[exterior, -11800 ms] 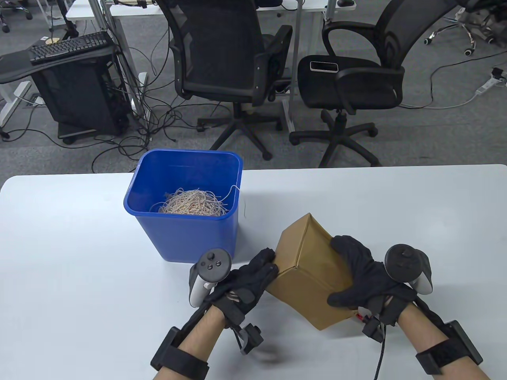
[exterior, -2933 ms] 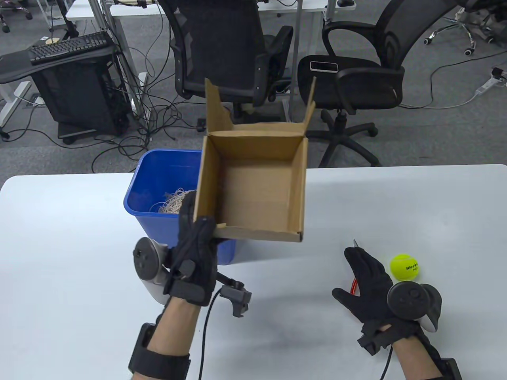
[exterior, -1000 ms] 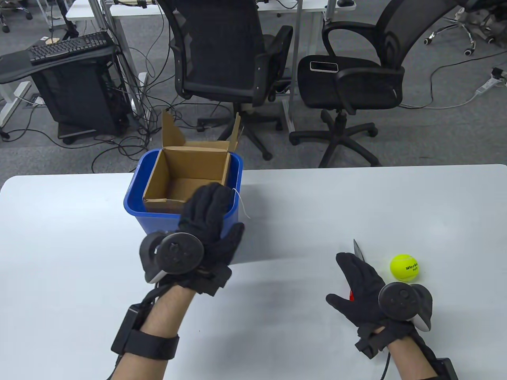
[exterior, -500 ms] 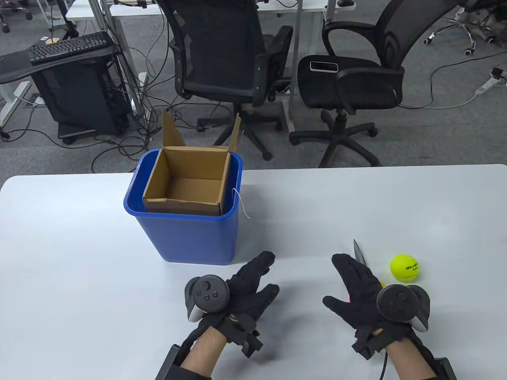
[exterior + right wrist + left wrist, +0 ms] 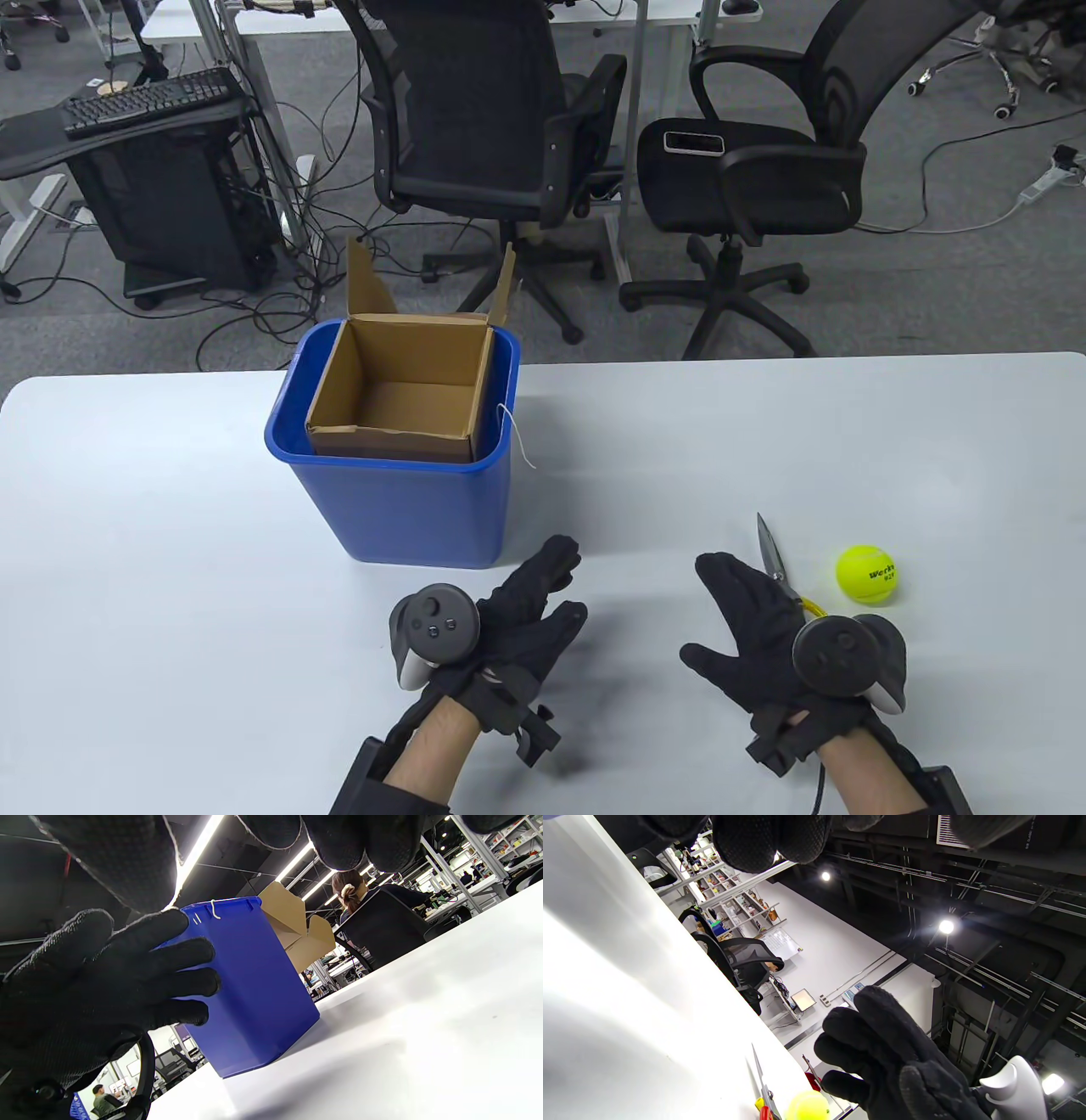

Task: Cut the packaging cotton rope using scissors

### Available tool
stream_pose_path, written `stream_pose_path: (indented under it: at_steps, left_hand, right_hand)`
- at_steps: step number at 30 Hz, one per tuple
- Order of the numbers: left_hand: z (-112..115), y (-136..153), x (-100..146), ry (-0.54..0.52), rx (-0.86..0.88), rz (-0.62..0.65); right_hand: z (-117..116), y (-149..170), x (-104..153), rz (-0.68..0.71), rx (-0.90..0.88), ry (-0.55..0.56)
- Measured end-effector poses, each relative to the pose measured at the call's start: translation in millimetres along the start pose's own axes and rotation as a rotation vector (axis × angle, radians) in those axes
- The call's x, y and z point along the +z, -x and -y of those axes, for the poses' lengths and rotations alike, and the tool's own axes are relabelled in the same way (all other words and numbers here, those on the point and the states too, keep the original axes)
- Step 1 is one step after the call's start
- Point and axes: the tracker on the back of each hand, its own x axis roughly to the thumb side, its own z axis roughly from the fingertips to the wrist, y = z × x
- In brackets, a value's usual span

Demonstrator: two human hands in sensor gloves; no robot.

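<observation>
The scissors (image 5: 774,553) lie on the white table (image 5: 170,552) with the blade pointing away; their red and yellow handle is partly hidden under my right hand (image 5: 731,613). That hand is spread open just left of them and holds nothing. My left hand (image 5: 543,598) is open and empty near the table's front, below the blue bin (image 5: 407,509). A thin strand of cotton rope (image 5: 514,433) hangs over the bin's right rim. The rest of the rope is hidden under the open cardboard box (image 5: 407,399) that sits in the bin. The left wrist view shows the scissors (image 5: 764,1090) flat on the table.
A yellow tennis ball (image 5: 865,575) lies right of the scissors. Two black office chairs (image 5: 747,170) stand beyond the table's far edge. In the right wrist view the bin (image 5: 254,984) stands behind my left hand (image 5: 106,984).
My left hand has left the box in the bin and drawn back to the table's front. My right hand has slid a little left, uncovering more of the scissors' blade.
</observation>
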Motion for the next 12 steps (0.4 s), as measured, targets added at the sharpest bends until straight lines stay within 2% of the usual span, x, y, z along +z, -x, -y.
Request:
stream_pose_path:
  at_steps: [12]
  left_hand:
    - [-4.2, 0.0, -0.9, -0.030, 0.070, -0.003]
  right_hand:
    - [-7.6, -1.1, 0.6, 0.000, -0.028, -0.018]
